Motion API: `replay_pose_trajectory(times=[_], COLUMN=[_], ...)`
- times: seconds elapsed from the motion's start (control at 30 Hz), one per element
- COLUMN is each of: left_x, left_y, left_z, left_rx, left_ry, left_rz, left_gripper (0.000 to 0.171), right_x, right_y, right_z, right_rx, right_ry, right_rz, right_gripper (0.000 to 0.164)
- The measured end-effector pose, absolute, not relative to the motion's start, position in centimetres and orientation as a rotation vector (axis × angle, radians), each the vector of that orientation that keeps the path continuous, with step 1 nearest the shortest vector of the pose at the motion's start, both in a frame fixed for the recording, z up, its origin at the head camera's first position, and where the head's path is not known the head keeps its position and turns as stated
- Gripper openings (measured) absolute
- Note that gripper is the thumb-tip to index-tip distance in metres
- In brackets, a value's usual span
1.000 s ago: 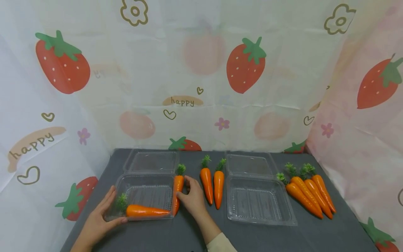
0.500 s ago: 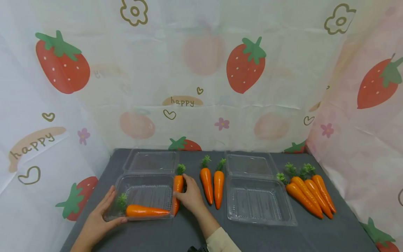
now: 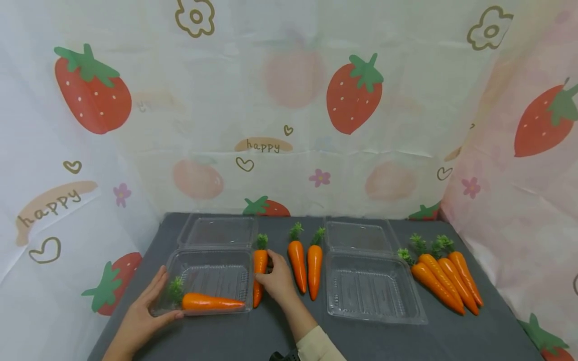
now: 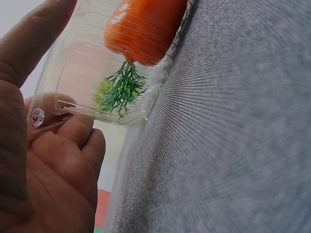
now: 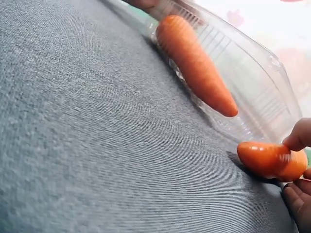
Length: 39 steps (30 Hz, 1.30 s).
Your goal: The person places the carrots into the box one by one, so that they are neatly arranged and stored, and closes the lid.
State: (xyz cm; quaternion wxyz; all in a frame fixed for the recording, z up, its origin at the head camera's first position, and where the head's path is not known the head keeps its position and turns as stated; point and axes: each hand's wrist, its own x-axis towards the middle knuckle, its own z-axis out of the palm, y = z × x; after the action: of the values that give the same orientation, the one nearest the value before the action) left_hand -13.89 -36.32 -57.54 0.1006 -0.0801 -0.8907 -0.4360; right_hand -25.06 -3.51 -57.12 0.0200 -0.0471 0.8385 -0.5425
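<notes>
In the head view my left hand [image 3: 142, 313] holds the near left corner of a clear plastic clamshell box [image 3: 212, 254], its thumb along the front wall and fingers at the left side. Inside the box a carrot [image 3: 212, 302] lies crosswise along the front, green top [image 4: 121, 90] to the left. My right hand [image 3: 278, 278] pinches a second carrot [image 3: 260, 263] between thumb and fingers just outside the box's right wall. That carrot points tip toward me; in the right wrist view its orange tip [image 5: 257, 155] is close over the grey cloth.
Two carrots [image 3: 296, 260] lie side by side right of my right hand. A second open clamshell box [image 3: 372, 318], with nothing in it, stands beyond them. Several carrots [image 3: 444, 281] are grouped at the far right. A printed curtain [image 3: 289, 100] encloses the back and sides.
My right hand and the pinched carrot have shifted slightly right, away from the box's right wall. The left hand, the box and the carrot inside it stay put.
</notes>
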Motion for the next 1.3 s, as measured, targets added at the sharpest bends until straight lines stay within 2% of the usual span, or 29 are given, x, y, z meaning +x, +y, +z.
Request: replay_pose_trajectory(times=[0.33, 0.53, 0.9, 1.3], left_x=[-14.0, -14.0, -13.8, -13.9], left_y=[-36.2, -36.1, -36.0, -36.1], left_z=[-57.5, -57.5, -57.1, -57.0], left_rx=[-0.255, -0.234, -0.227, -0.229], left_ry=[-2.624, -2.638, -2.650, -2.648], left_rz=[-1.278, -1.262, -1.282, -1.243], left_gripper=[0.105, 0.104, 0.103, 0.104], right_x=[-24.7, -24.7, -24.2, -23.1], right_y=[-3.9, -3.9, -3.4, -2.5], right_z=[-58.1, -58.5, -56.8, -55.3], right_rx=[-0.198, -0.133, 0.060, 0.115], right_ry=[2.805, 2.886, 2.764, 2.729], right_rz=[-1.626, -1.625, -1.831, -1.925], right_gripper=[0.070, 0.063, 0.052, 0.052])
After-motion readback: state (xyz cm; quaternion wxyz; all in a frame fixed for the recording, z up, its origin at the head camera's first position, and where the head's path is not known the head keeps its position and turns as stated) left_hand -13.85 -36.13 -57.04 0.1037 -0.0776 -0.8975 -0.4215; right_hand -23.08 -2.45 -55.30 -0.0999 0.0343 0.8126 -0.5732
